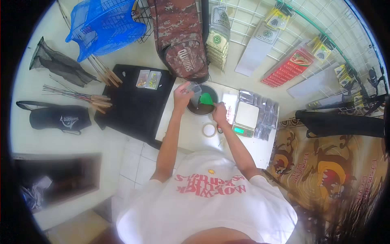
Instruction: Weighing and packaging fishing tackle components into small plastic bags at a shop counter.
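My left hand (182,97) grips a clear plastic bag (195,91) by its edge, over the left side of a round metal pot (202,114). In my right hand (220,113) is a green plastic scoop (207,99), its bowl over the pot and close beside the bag. Dark brown contents (204,109) show at the bottom of the pot. Whether the scoop carries anything, I cannot tell. Just below the pot lies a roll of tape (209,130). A digital kitchen scale (246,115) with a lit green display stands to the right of my right hand.
Filled plastic packets (267,114) lie in rows beside the scale on the white table (182,134). A stack of white printed bags (229,102) sits left of it. On the black surface (134,113) is an open compartment box (148,80). A camouflage rod bag (182,45) stands behind the pot.
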Available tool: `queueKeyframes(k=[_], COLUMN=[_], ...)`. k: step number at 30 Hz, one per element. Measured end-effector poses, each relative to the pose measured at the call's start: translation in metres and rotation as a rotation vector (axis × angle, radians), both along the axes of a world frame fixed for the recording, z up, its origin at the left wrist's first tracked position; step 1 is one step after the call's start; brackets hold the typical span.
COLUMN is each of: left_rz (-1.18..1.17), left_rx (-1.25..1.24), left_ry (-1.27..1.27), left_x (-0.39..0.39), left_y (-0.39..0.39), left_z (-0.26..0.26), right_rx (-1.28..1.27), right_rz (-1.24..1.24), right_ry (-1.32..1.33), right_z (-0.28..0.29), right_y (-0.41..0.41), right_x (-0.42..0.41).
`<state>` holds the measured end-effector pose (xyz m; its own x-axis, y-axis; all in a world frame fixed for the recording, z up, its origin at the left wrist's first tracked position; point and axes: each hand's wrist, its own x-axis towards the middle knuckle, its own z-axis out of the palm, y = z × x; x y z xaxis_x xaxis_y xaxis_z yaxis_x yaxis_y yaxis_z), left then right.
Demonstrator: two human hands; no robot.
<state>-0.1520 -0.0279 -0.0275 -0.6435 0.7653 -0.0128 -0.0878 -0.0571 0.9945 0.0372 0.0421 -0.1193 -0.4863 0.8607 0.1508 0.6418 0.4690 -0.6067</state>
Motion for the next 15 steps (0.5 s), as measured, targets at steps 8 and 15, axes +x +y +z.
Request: queueKeyframes(k=[8, 15], left_rz=[0.053, 0.023], left_rx=[-0.018, 0.136], left_ry=[0.137, 0.232], left_x=[0.020, 0.069], left_y=[0.000, 0.016], left_z=[0.021, 0.063], right_rx=[0.035, 0.140], right_rz=[0.065, 0.037], right_ry=[-0.055, 0.522], right_z=[0.052, 0.067], right_y=[-0.017, 0.011], right_x=[-0.018, -0.027])
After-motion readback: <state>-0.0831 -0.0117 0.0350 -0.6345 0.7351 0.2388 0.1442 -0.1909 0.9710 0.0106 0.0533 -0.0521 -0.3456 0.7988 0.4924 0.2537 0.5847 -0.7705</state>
